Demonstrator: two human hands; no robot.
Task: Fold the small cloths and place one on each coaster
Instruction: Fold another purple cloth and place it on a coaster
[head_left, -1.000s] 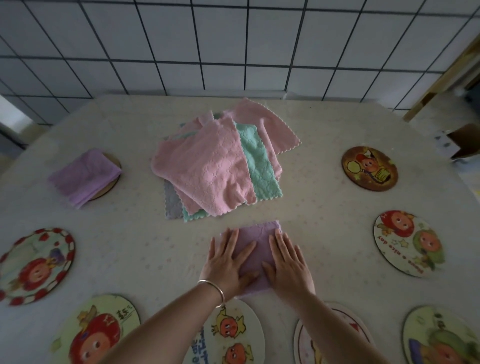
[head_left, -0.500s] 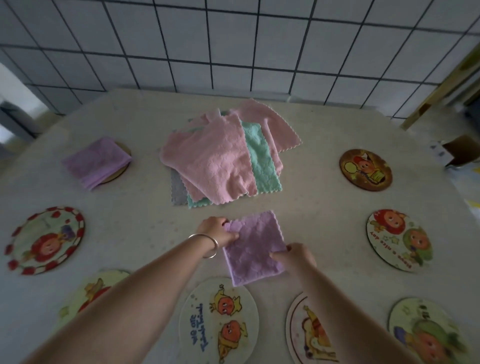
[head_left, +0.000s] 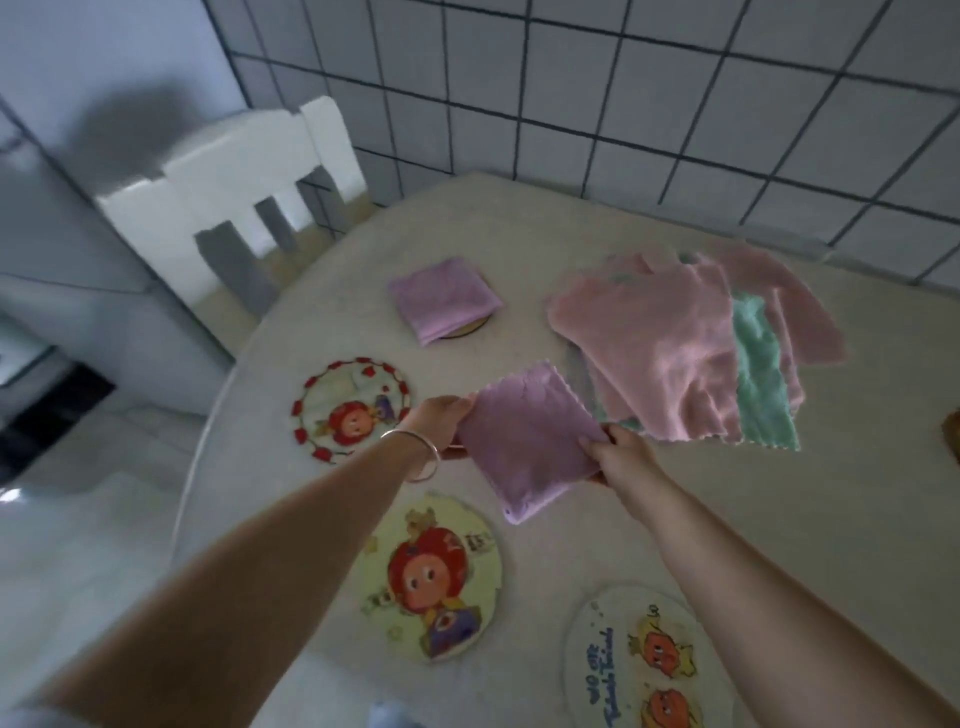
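A folded purple cloth (head_left: 524, 441) hangs just above the table, held at opposite edges. My left hand (head_left: 441, 423), with a bracelet on the wrist, grips its left edge; my right hand (head_left: 621, 454) grips its right edge. To the left of the cloth lies a red-rimmed cartoon coaster (head_left: 350, 408) with nothing on it. Another folded purple cloth (head_left: 441, 299) rests on a wooden coaster (head_left: 467, 328) further back. A loose pile of pink, green and grey cloths (head_left: 691, 348) lies at the right.
Two more cartoon coasters lie near me: a yellow coaster (head_left: 434, 577) and a white coaster (head_left: 644, 660). A white chair (head_left: 234, 176) stands at the table's far left corner. The tiled wall (head_left: 675, 104) runs behind the table, whose rounded edge (head_left: 208, 441) drops off at the left.
The view has swung left. Both hands went from pressing the folded purple cloth flat to gripping its edges, and have lifted it and carried it leftward toward the red-rimmed coaster.
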